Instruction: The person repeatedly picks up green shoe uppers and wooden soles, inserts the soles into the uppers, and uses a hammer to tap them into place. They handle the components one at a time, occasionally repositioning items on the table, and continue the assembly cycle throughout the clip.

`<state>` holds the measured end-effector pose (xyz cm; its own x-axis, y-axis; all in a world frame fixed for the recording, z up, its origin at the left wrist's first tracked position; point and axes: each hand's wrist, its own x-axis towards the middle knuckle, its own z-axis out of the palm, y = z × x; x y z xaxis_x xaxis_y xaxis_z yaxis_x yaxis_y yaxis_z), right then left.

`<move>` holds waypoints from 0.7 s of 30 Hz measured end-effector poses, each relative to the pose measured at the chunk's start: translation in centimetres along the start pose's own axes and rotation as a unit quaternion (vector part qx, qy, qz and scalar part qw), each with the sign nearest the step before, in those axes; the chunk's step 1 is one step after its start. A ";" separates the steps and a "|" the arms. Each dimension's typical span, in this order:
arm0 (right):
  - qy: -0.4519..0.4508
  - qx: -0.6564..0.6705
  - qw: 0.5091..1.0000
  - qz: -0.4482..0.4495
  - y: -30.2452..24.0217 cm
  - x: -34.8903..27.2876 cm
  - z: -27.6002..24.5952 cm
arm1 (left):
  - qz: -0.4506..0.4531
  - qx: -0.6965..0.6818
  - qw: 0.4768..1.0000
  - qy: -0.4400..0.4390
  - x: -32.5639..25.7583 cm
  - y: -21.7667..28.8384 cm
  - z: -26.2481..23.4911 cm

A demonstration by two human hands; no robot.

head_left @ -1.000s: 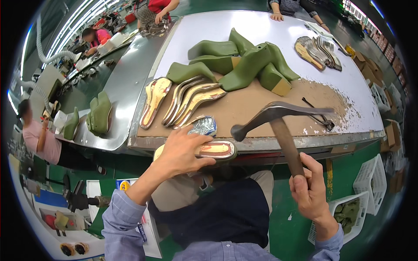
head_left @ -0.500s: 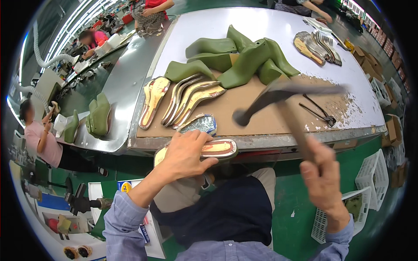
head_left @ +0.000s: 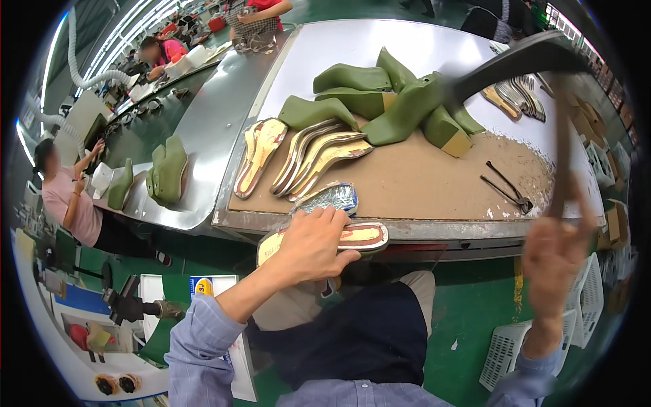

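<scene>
My left hand (head_left: 313, 245) is closed over an insole (head_left: 366, 236), pressing it down at the table's front edge. A sliver of green shoe last shows beneath this insole; the rest is hidden. At the right, my right hand (head_left: 557, 254), blurred by motion, grips the wooden handle of a hammer (head_left: 561, 142). Its dark curved head (head_left: 512, 66) is raised high over the table's right side, well apart from the insole. Just beyond my left fingertips sits a plastic-wrapped packet (head_left: 330, 199). Pincers (head_left: 507, 188) lie with handles spread on the brown board (head_left: 427, 186).
Several green shoe lasts (head_left: 400, 122) are heaped mid-table. Nearer are stacked insoles (head_left: 319, 159) and a pair of insoles (head_left: 260, 156); more insoles (head_left: 517, 97) fan out at far right. White crates (head_left: 505, 349) stand on the floor. A person (head_left: 71, 190) is at the left, beside a metal table.
My right hand has swung the hammer up and to the right, away from the insole. My left hand keeps its hold; the whole view has shifted slightly.
</scene>
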<state>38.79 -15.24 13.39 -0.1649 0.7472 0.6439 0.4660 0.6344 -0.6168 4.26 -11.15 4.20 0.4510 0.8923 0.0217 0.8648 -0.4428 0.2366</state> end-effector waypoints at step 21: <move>-0.114 -0.274 0.952 0.078 9.7 -6.0 5.5 | 0.082 0.021 0.996 -0.031 2.8 0.4 2.0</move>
<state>39.53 -12.45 1.05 -0.2119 0.8871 0.4101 0.8734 0.3602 -0.3278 6.29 -8.95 2.44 0.5989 0.8008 -0.0041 0.7862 -0.5869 0.1932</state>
